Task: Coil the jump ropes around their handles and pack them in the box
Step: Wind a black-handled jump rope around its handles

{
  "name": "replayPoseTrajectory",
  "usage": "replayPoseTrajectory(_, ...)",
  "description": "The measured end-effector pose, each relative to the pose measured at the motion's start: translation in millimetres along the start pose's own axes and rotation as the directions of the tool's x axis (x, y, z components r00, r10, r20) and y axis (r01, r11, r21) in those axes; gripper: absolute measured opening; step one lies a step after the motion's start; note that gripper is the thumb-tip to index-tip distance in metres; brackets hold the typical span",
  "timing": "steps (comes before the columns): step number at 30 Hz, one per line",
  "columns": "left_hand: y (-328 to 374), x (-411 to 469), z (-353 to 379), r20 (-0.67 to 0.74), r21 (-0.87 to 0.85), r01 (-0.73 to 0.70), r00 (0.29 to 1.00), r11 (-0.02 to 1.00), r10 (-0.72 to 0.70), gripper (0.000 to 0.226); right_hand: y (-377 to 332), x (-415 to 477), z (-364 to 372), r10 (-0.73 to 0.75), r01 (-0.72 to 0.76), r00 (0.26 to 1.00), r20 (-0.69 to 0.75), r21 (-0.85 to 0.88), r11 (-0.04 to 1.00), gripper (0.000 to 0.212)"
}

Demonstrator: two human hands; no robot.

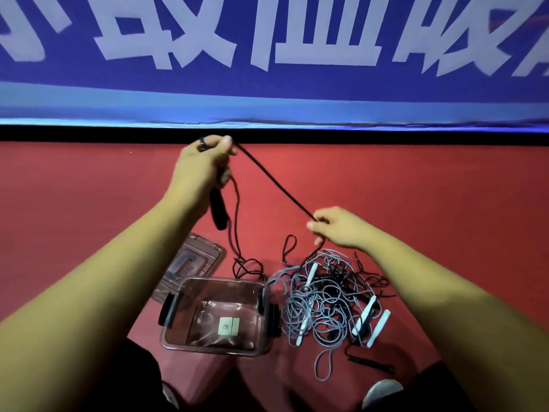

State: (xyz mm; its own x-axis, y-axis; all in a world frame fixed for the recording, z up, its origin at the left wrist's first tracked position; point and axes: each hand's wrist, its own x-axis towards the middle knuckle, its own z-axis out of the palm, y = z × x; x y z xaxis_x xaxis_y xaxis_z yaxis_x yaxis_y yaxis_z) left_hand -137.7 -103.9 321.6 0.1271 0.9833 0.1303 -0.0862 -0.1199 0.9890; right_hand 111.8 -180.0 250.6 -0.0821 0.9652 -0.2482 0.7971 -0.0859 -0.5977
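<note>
- A blue banner [297, 90] with large white characters hangs behind the far edge of the red floor [416, 188].
- A tangled pile of grey and black jump ropes [320, 301] with white handles [378, 328] lies on the floor, just right of the box.
- The clear box [178, 322] stands open in front of the person.
- Its lid [190, 263] lies flat at the box's far-left corner.
- The left hand [202, 165], raised, grips a black handle [218, 212] whose end hangs below the fist.
- The right hand [338, 227] pinches the black rope [276, 185] — taut between both hands — above the pile.
</note>
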Motion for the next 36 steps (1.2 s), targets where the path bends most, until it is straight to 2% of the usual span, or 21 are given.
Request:
replayPoseTrajectory(1, -4.1, 5.0, -9.4, -0.054, 0.077, 0.023, 0.998, 0.997, -0.019, 0.024, 7.3, 1.2, 3.9, 0.027, -0.027, 0.999, 0.022, -0.011, 1.0, 0.031)
replayPoseTrajectory(2, -9.9, 9.1, -18.7, -0.083, 0.233, 0.044, 0.996, 0.971, -0.025, 0.021, 6.4, 0.9, 3.4, 0.022, -0.022, 1.0, -0.01, -0.005, 1.0, 0.032)
replayPoseTrajectory(4, -20.5, 11.6, -33.4, -0.079, 0.544, 0.055, 0.997, 0.837, -0.015, 0.013, -15.6, -1.1, -6.2, -0.073, 0.092, 0.976, -0.206, 0.082, 0.992, 0.032)
replayPoseTrajectory(5, -22.4, 10.0, -35.2, -0.056, 0.602, 0.037, 0.998, 0.798, -0.004, 0.019, -32.8, -4.5, -13.8, -0.14, 0.187, 0.937, -0.319, 0.121, 0.975, 0.031)
replayPoseTrajectory(6, -21.8, 6.9, -32.4, 0.002, 0.601, -0.012, 1.0, 0.799, 0.013, 0.025, -51.4, -10.5, -22.4, -0.204, 0.278, 0.89, -0.408, 0.129, 0.952, 0.03)
replayPoseTrajectory(8, -12.6, -4.0, -17.5, 0.195, 0.504, -0.156, 0.979, 0.849, 0.064, 0.033, -77.3, -20.8, -32.8, -0.339, 0.409, 0.816, -0.469, 0.054, 0.911, 0.028)
replayPoseTrajectory(11, 2.7, -29.6, 8.0, 0.504, 0.36, -0.226, 0.863, 0.905, 0.015, 0.03, -86.5, -29.8, -29.8, -0.401, 0.427, 0.825, -0.399, -0.025, 0.904, 0.027)
replayPoseTrajectory(13, 0.6, -37.4, 16.8, 0.583, 0.358, -0.19, 0.81, 0.914, -0.061, 0.02, -80.5, -28.8, -26.9, -0.385, 0.405, 0.84, -0.383, -0.03, 0.914, 0.027)
replayPoseTrajectory(17, 1.3, -27.7, 12.5, 0.513, 0.142, 0.077, 0.847, 0.987, -0.14, 0.033, -66.1, -25.3, -32.2, -0.304, 0.34, 0.853, -0.424, 0.008, 0.94, 0.029)
replayPoseTrajectory(21, 10.1, -17.4, 7.7, 0.505, 0.054, 0.113, 0.854, 0.992, -0.124, 0.023, -47.0, -25.6, -27.9, -0.281, 0.282, 0.914, -0.293, -0.039, 0.959, 0.033)
replayPoseTrajectory(24, 10.1, 0.4, -1.9, 0.298, -0.105, 0.146, 0.948, 0.984, -0.109, 0.021, -11.6, -13.9, -23.6, -0.162, 0.165, 0.954, -0.254, -0.009, 0.986, 0.031)
replayPoseTrajectory(26, 2.3, 12.0, -13.9, 0.124, -0.108, 0.185, 0.977, 0.977, -0.172, 0.023, 6.4, -10.7, -19.7, -0.058, 0.076, 0.979, -0.195, 0.09, 0.993, 0.023)
replayPoseTrajectory(27, -2.2, 15.0, -18.7, 0.058, -0.022, 0.19, 0.98, 0.981, -0.189, 0.024, 9.9, -10.0, -17.6, -0.01, 0.039, 0.986, -0.166, 0.174, 0.984, 0.022)
replayPoseTrajectory(28, -7.8, 16.4, -22.6, 0.011, 0.154, 0.174, 0.984, 0.973, -0.178, 0.024, 8.5, -10.2, -15.7, 0.016, 0.022, 0.989, -0.145, 0.257, 0.966, 0.023)
replayPoseTrajectory(29, -13.1, 16.5, -25.2, -0.005, 0.401, 0.136, 0.989, 0.906, -0.147, 0.022, 2.4, -10.9, -13.6, 0.007, 0.036, 0.991, -0.133, 0.314, 0.949, 0.024)
replayPoseTrajectory(30, -18.0, 16.1, -27.9, 0.0, 0.641, 0.071, 0.996, 0.764, -0.093, 0.018, -8.8, -11.2, -12.4, -0.029, 0.076, 0.989, -0.143, 0.335, 0.939, 0.025)
replayPoseTrajectory(31, -18.8, 14.2, -28.1, 0.024, 0.799, 0.002, 0.999, 0.601, -0.035, 0.014, -24.0, -12.3, -12.6, -0.083, 0.137, 0.981, -0.177, 0.319, 0.938, 0.025)
replayPoseTrajectory(32, -16.9, 10.9, -25.8, 0.054, 0.862, -0.058, 0.998, 0.504, 0.023, 0.015, -40.3, -13.6, -13.6, -0.147, 0.208, 0.963, -0.224, 0.28, 0.937, 0.025)
replayPoseTrajectory(33, -13.1, 5.6, -21.1, 0.1, 0.85, -0.113, 0.994, 0.515, 0.053, 0.019, -55.7, -14.7, -14.5, -0.205, 0.271, 0.943, -0.261, 0.25, 0.93, 0.024)
replayPoseTrajectory(35, -2.7, -8.5, -8.0, 0.25, 0.619, -0.167, 0.968, 0.767, 0.009, 0.024, -80.0, -17.7, -16.0, -0.294, 0.354, 0.908, -0.299, 0.173, 0.919, 0.023)
replayPoseTrajectory(36, 2.4, -15.0, -1.8, 0.34, 0.469, -0.131, 0.939, 0.873, -0.042, 0.026, -88.7, -20.1, -15.6, -0.316, 0.368, 0.899, -0.302, 0.133, 0.92, 0.022)
